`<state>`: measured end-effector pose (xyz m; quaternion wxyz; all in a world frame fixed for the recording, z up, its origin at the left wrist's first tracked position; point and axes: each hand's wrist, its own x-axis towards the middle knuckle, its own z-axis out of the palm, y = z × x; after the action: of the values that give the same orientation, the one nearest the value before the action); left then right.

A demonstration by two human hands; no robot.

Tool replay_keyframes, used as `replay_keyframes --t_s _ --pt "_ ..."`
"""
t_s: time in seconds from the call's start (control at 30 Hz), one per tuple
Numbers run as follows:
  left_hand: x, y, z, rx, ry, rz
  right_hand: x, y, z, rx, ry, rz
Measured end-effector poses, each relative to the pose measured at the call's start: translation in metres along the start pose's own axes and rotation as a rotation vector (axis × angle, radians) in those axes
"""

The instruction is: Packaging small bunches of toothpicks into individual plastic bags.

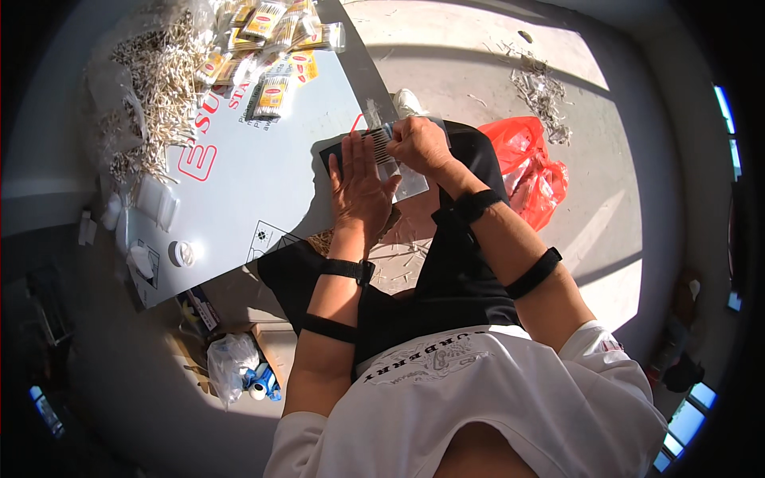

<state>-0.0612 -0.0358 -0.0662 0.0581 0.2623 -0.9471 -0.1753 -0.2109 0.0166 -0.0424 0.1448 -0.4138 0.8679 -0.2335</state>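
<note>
A small clear plastic packet of cotton swabs (380, 146) lies at the right edge of the table, its swabs lined up in a row. My left hand (362, 191) rests flat over the left side of it, fingers stretched out and thumb apart. Closed at the packet's right side is my right hand (418, 146), fingers curled and seemingly pinching the plastic; the fingertips are partly hidden. Under my left fingers shows a dark flat patch. Farther left, several filled swab packets (272, 95) with yellow labels are heaped on the table.
Loose cotton swabs (151, 88) form a big pile at the left of the grey table (239, 191). A round white container (184, 254) stands near its front edge. A red plastic bag (526, 171) sits on the floor at right; a carton (267, 358) lies below the table.
</note>
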Motion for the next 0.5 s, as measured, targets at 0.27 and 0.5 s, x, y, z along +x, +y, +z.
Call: replay_keyframes --t_s 0.27,0.5 --pt "0.005 0.009 0.0 -0.023 0.037 -0.011 0.0 -0.006 -0.003 -0.031 -0.031 -0.04" --pt "0.014 0.025 0.007 0.008 0.036 0.009 -0.001 0.004 -0.001 -0.014 0.055 -0.078"
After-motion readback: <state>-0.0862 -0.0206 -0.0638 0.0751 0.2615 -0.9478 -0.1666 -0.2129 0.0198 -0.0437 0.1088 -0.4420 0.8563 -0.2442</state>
